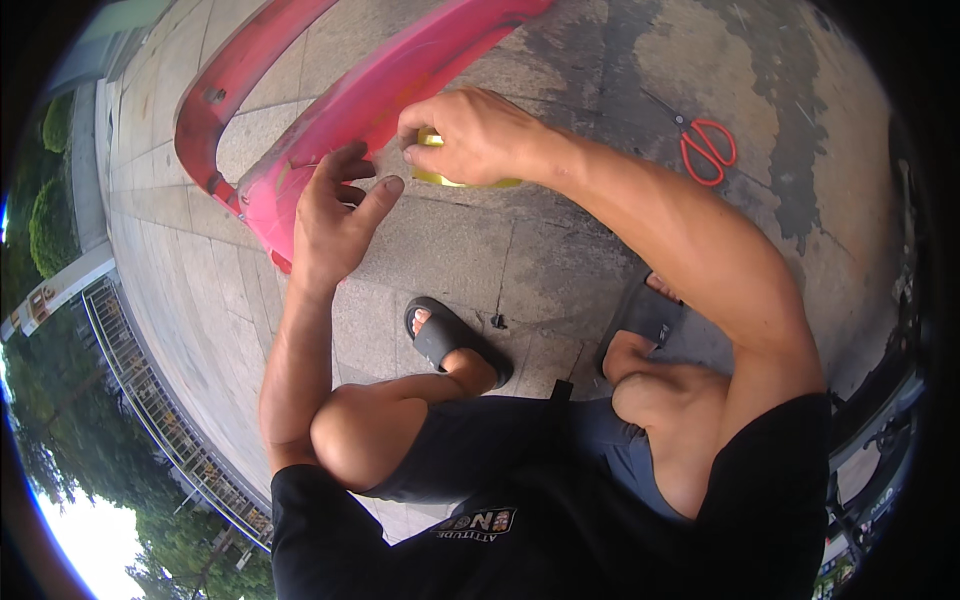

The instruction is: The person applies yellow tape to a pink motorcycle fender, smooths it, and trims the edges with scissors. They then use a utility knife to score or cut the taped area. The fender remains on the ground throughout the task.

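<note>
Yellow tape roll (437, 180) sits in the right hand (465, 140), its fingers and thumb curled around it. The left hand (335, 215) is open, thumb and fingers apart, just over the scuffed pink panel (345, 105) on the paving (420, 235). Red-handled scissors (707, 152) lie off to the right.

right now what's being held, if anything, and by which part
The right hand grips a shiny yellow roll by the side nearest the left hand, which is open, with nothing visibly held.
</note>
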`<state>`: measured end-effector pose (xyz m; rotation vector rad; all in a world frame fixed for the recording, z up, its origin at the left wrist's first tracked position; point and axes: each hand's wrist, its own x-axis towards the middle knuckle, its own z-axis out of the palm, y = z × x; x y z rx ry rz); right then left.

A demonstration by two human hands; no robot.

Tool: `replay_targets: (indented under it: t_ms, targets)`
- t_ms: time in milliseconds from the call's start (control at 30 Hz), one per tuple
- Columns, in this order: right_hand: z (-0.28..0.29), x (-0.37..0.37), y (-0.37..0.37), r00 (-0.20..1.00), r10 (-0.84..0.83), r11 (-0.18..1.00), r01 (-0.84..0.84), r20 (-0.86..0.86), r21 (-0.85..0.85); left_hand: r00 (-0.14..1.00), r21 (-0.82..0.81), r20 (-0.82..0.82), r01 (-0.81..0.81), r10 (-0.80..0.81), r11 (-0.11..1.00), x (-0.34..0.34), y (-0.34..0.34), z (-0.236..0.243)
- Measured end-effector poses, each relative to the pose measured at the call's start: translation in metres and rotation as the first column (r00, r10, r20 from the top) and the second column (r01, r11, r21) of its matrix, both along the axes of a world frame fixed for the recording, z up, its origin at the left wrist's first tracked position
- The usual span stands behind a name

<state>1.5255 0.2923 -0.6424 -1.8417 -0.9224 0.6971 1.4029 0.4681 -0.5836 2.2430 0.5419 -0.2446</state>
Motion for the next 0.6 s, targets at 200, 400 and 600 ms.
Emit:
replay_targets:
  t_ms: [200,400,600]
  targets:
    - [-0.015,-0.012,0.001,0.929,-0.131,0.986,0.158,-0.345,0.053,0.999,-0.457,0.039,-0.003,0.023,0.89,-0.014,-0.001,-0.036]
    - [-0.021,-0.035,0.01,0.66,-0.239,0.926,0.375,-0.712,0.037,0.998,-0.601,0.066,0.027,0.017,0.799,-0.018,-0.024,-0.068]
    - [-0.025,-0.047,0.012,0.492,-0.179,0.887,0.456,-0.852,0.076,0.993,-0.624,0.112,0.093,-0.029,0.776,-0.02,-0.014,-0.074]
